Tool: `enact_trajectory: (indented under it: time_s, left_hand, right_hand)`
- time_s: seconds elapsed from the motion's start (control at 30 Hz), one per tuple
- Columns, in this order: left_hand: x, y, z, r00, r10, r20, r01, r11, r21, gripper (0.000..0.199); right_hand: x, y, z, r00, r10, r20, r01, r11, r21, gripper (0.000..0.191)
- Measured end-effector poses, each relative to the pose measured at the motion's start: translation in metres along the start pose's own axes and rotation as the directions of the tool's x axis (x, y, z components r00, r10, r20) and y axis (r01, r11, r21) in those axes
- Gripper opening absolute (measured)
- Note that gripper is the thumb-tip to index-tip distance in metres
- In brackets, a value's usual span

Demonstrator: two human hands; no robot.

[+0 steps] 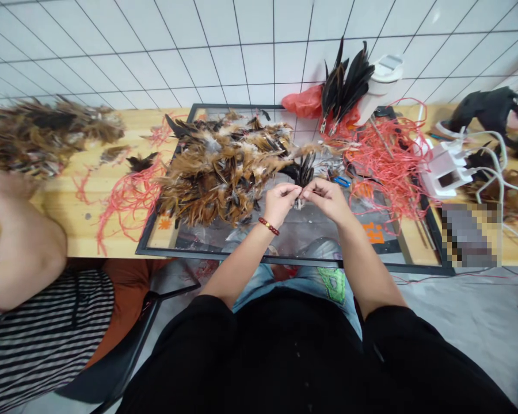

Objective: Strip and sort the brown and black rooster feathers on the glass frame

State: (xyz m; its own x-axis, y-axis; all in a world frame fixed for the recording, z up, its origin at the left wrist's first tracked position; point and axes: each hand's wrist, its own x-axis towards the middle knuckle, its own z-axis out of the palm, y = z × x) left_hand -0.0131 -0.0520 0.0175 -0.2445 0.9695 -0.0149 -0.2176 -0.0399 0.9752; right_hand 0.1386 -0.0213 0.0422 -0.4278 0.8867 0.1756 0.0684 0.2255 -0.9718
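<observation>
Feather bundle point(305, 169), dark, sat over the middle of the bench point(82, 236), quill ends toward the person. Left hand point(281, 201) and right hand point(327, 198) met at its base; both grips narrow, thumb and forefinger closed on the bundle. Couldn't tell if a strand ran between the fingertips, too small. To do it well: pinch low on the quills, level the ends, leave the vanes clear of the fingers, hold firm with one grip while the other works. Brown feather pile point(224, 178) lay just left, red strands point(384, 164) right, blue tool point(342, 181) near the right hand; loose feathers could snag. Black frame point(164, 252) edged the work area. Tiled wall point(250, 69) behind, co-worker in a striped shirt point(52, 339) seated left, grey floor point(470, 322) below.
</observation>
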Motion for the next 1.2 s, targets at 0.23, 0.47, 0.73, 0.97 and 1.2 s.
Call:
enact_trajectory:
  time_s: [0.23, 0.47, 0.73, 0.97, 1.2]
  left_hand:
    - [-0.004, 0.009, 0.003, 0.997, 0.0, 0.079, 0.007, 0.996, -0.089, 0.033]
    - [0.0, 0.011, 0.002, 0.994, -0.102, 0.028, 0.102, 0.995, -0.001, 0.018]
    - [-0.003, 0.003, 0.0, 0.967, 0.096, 0.235, -0.171, 0.93, 0.325, 0.023]
    - [-0.005, 0.004, 0.004, 0.99, 0.013, 0.137, -0.042, 0.976, 0.213, 0.032]
    - [-0.004, 0.007, 0.008, 0.976, -0.188, 0.107, 0.194, 0.98, -0.053, 0.029]
  right_hand:
    - [0.005, 0.003, -0.001, 0.982, 0.185, -0.038, -0.172, 0.959, 0.226, 0.036]
    - [0.009, 0.011, -0.004, 0.976, 0.102, -0.192, -0.082, 0.991, 0.108, 0.031]
    - [0.007, 0.003, 0.0, 0.974, -0.159, -0.162, 0.124, 0.971, -0.204, 0.032]
    - [0.005, 0.003, 0.0, 0.977, -0.153, -0.149, 0.135, 0.983, -0.125, 0.034]
    - [0.005, 0.011, -0.001, 0.965, -0.258, -0.052, 0.219, 0.897, -0.384, 0.018]
